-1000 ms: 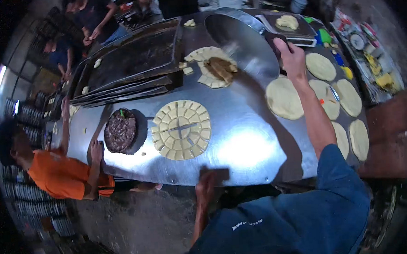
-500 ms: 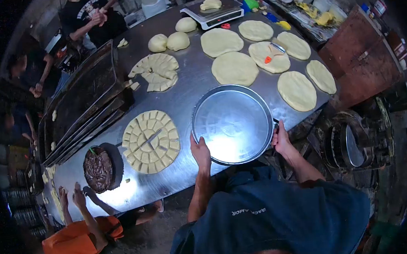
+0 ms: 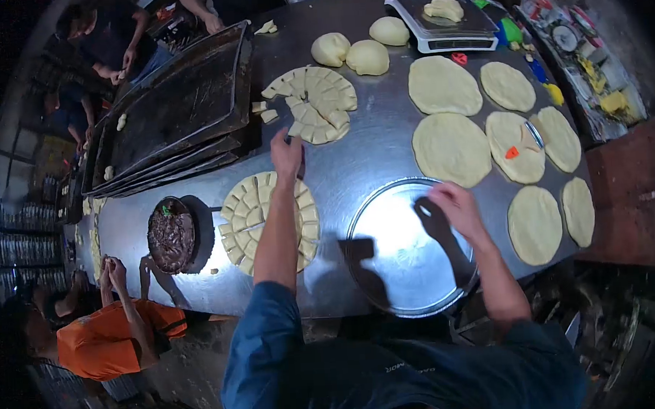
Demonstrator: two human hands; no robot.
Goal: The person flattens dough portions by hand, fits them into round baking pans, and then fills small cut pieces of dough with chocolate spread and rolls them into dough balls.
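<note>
The round metal pan [image 3: 412, 270] sits at the near side of the metal table [image 3: 372, 146], its closest rim about level with the table's front edge, so there is hardly any ledge on the worker's side of it. The right hand [image 3: 457, 206] hangs over the pan's far right part, fingers bent in and held narrow. The left hand [image 3: 286, 156] is stretched out beyond the pan and to its left, its fingertips at the near edge of the broken scored dough [image 3: 311, 105]. The fingers there look close together, but in this light I can't tell whether either hand has anything pinched in it.

Straight beyond the pan there's a good bare stretch of metal, running up to three dough balls [image 3: 368, 56]. Left of the pan, a narrower bare strip parts it from the whole scored disc [image 3: 240, 227], which the left forearm crosses above. Room is tighter to the right: one flat dough round [image 3: 452, 150] comes close to the pan's far right rim, and another [image 3: 534, 225] lies just to the right of the pan, with a slim gap between.

Farther left of the pan is a dark brown round [image 3: 171, 236], and beyond that, stacked black trays [image 3: 181, 94] fill the table's side. Well beyond the pan, to its right, stands a scale [image 3: 456, 44].
</note>
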